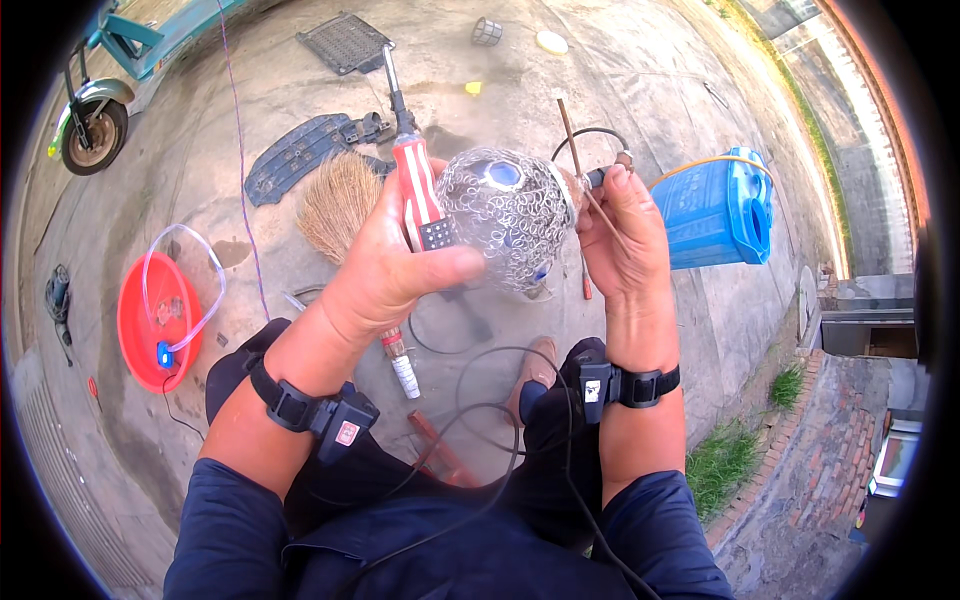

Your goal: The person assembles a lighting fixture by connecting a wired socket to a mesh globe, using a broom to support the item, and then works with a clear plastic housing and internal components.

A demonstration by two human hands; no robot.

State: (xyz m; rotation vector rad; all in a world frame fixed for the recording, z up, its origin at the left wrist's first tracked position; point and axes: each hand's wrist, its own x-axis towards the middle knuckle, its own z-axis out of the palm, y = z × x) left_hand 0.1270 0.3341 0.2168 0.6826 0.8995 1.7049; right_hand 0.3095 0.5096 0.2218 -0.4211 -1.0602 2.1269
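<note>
In front of me is a round ball (505,215) wrapped in a mesh of small metal rings, with dark blue patches showing through. My left hand (385,255) is closed round a tool with a red-and-white striped handle (418,190); its long metal shaft points away from me. The left thumb lies against the near left side of the ball. At the ball's right end, my right hand (628,225) pinches a thin brown rod (572,140) beside a black fitting (597,178). Its palm hides part of the ball's neck.
A straw broom (335,205) lies beyond my left forearm. A red basin (135,320) with a clear hose stands at left, a blue jerrycan (705,215) at right. Black plastic parts (300,155) lie farther off. A thin black cable (465,400) loops across my lap.
</note>
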